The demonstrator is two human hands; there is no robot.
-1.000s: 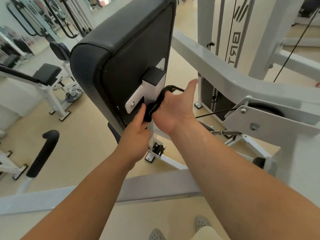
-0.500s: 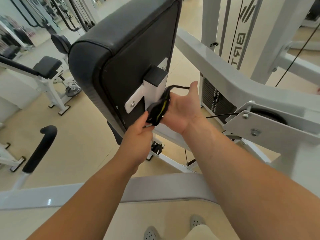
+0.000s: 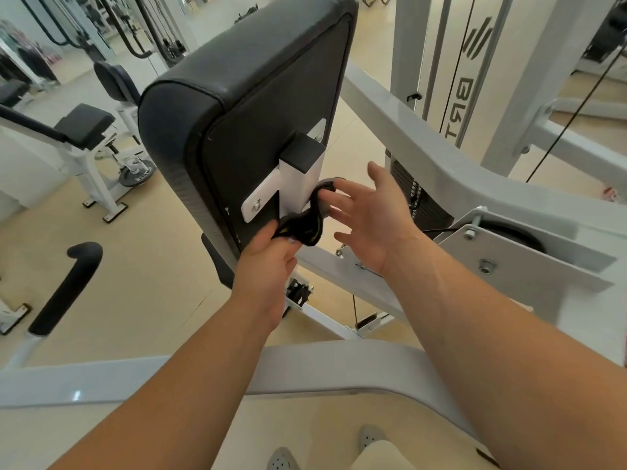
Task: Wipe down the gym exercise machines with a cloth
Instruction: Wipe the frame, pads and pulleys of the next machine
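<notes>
Black cloth (image 3: 302, 228) with yellow bits was bunched against the white post (image 3: 298, 189) on the back of the dark pad (image 3: 244, 106), left hand (image 3: 268, 266) pinching its lower end in curled fingers while the right hand (image 3: 369, 222) sat just beside it, fingers spread and holding nothing

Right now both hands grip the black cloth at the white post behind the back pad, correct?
Not quite. Only the left hand grips the cloth at the white post; the right hand is open, fingers spread. The head view shows it.
</notes>
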